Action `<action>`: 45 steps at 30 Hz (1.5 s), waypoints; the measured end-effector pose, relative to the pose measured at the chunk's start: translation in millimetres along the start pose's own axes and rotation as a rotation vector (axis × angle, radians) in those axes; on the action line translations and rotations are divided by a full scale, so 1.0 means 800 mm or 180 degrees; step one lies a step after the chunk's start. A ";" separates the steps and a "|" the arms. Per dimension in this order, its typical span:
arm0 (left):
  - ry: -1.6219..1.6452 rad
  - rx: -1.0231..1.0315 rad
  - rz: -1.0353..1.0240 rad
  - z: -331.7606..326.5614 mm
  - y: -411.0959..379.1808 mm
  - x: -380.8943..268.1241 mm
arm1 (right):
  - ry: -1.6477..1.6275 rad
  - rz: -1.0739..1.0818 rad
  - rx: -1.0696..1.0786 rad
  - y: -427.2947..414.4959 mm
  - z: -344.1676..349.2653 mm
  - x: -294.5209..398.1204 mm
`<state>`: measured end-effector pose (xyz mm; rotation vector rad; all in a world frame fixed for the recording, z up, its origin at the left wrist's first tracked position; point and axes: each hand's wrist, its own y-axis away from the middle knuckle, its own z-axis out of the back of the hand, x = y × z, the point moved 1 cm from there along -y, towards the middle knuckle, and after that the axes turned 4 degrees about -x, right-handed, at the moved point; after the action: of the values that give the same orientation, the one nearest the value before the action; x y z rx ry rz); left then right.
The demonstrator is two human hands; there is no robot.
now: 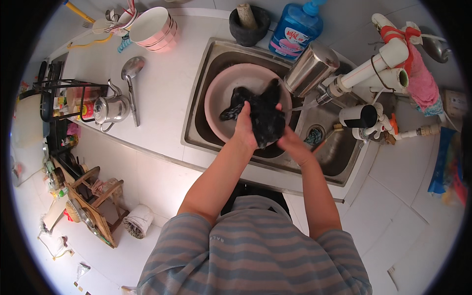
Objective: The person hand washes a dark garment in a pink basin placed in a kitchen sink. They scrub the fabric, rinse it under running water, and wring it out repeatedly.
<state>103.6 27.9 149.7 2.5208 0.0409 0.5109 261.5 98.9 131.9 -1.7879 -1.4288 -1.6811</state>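
My left hand (246, 127) and my right hand (293, 142) hold a wet black cloth (268, 123) between them, over the near right part of a pink plastic basin (214, 107). Part of the cloth spreads to the left and up inside the basin. The basin sits in the left bowl of a stainless steel double sink (191, 125). A faucet (324, 95) points at the cloth from the right, with a thin stream of water running from it. My right fingers are partly hidden behind the cloth.
Behind the sink stand a stone mortar with pestle (249, 25), a blue pump bottle (295, 33) and a steel canister (311, 68). A brush (326, 138) lies in the right bowl. Stacked bowls (155, 29), a ladle (132, 81) and a metal teapot (111, 107) are on the left counter.
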 end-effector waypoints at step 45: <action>-0.1305 0.0870 -0.1247 0.050 -0.102 0.040 | 0.3324 0.2140 -0.2132 -0.037 -0.039 0.091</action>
<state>154.1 80.2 86.5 2.7335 0.4652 -0.1824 206.8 120.9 192.6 -1.0217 0.1716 -2.2121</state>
